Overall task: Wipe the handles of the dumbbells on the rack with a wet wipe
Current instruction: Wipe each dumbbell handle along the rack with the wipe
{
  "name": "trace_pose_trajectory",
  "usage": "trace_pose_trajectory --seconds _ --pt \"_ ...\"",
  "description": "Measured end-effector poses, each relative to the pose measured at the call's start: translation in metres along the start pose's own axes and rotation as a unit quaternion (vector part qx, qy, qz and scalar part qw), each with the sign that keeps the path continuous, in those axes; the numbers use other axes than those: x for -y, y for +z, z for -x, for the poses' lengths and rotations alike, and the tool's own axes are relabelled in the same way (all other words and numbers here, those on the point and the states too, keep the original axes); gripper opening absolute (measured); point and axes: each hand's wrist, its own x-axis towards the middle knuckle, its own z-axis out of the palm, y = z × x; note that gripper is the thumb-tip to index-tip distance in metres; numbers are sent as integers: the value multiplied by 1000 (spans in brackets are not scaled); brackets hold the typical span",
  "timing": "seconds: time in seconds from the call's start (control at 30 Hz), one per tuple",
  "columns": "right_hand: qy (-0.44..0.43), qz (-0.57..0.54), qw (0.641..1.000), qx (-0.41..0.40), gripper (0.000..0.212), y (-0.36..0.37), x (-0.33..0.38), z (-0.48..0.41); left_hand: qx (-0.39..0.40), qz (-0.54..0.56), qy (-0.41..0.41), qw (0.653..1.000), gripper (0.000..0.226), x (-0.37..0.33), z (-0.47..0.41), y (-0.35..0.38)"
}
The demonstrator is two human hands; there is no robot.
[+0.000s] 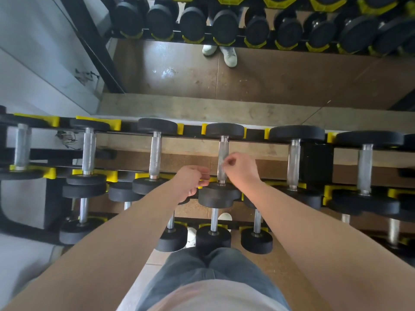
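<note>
A row of black dumbbells with knurled steel handles lies on the yellow-cradled rack (269, 133). Both my hands are at the middle dumbbell handle (223, 149). My right hand (242, 169) has its fingers curled and pinches a thin, pale wet wipe (222, 163) against the handle's right side. My left hand (192, 182) is just left of the handle, over the near black head (219, 196), with its fingertips pinched together, seemingly on the wipe's other end. The wipe is mostly hidden by my fingers.
More dumbbells lie left (155, 158) and right (294, 162) on the same tier, with a lower tier (213, 239) near my legs. A mirror (269, 70) behind the rack reflects the floor, shoes and dumbbells. A grey wall (33, 63) stands at left.
</note>
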Motion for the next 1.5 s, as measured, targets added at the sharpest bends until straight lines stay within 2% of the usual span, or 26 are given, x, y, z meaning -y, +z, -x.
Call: trace_pose_trajectory --seconds 0.07,0.1,0.3,0.37,0.5,0.6,0.7,0.83,0.93,1.0,1.1,1.17,1.33,1.43,1.5 --pt "-44 85 994 47 11 9 -7 15 5 4 0 1000 35 3 1 -5" --pt "-61 105 992 46 12 12 -8 18 5 2 -2 1000 34 4 1 -6" --pt "-105 116 982 -107 20 -15 29 -21 5 -9 -4 1000 33 6 -1 -9" --pt "-131 161 975 -80 20 -21 27 -20 9 -10 -2 1000 35 6 -1 -8" --pt "-151 241 958 45 13 -11 7 11 7 -21 -16 1000 33 1 1 -2" --pt "-136 202 969 32 13 -2 3 14 0 -26 -13 1000 31 -1 -1 1" --pt "-83 90 991 -57 15 -1 19 -9 4 3 -7 1000 31 -4 -4 2" --pt "-21 11 991 -131 20 0 30 -26 1 4 -7 1000 32 -5 -3 3" --pt "4 -30 990 -141 19 10 22 -8 4 3 -10 1000 31 -6 -2 2" --pt "1 15 994 -109 17 11 11 3 -1 10 -10 1000 31 -4 -3 0" --pt "-34 107 994 -13 16 9 -3 19 5 14 -9 1000 32 -2 -4 -2" --pt "-52 126 991 10 14 7 -9 21 6 15 -8 1000 32 -2 -6 -1" --pt "-57 61 993 -89 12 -3 22 -13 8 8 -8 1000 30 -1 -10 0" --pt "-106 153 975 -119 21 -7 31 -23 4 2 -7 1000 31 -2 -9 -1" --pt "-174 253 949 -72 21 -7 22 -17 2 -6 -9 1000 30 -4 -8 -2"
